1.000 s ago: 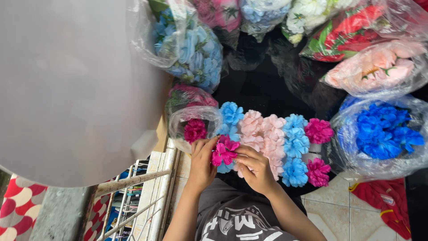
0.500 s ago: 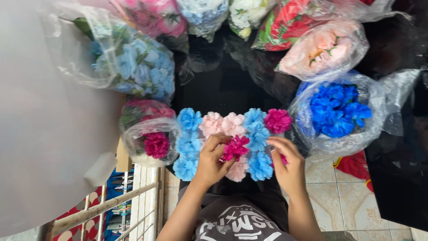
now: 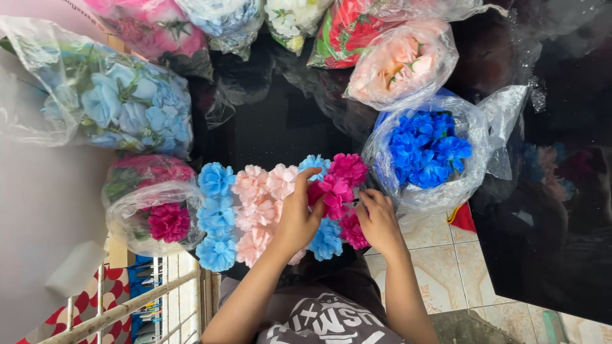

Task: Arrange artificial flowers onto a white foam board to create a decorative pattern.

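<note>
Flower block (image 3: 274,210): centre of dark table (image 3: 274,127); 3 light-blue blooms at 9 o'clock end, about 5 pale pink beside them, 2 more light blue and about 4 magenta at 3 o'clock end.
Left hand (image 3: 298,220): curled over block's middle, thumb pressing magenta bloom (image 3: 328,193).
Right hand (image 3: 378,220): fingertips pinching same bloom's edge.
Bags: 8 plastic bags of flowers around; royal-blue bag (image 3: 427,150) at 2 o'clock.

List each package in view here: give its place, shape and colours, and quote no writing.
Bag of dark blue flowers: right of the hands, clear, rounded, open.
Bag of peach flowers: above it, clear, bulging.
Bag of pale blue flowers: upper left, clear, long.
Bag of magenta flowers: lower left, clear, small.
More bags along the top edge, partly cut off.
</note>
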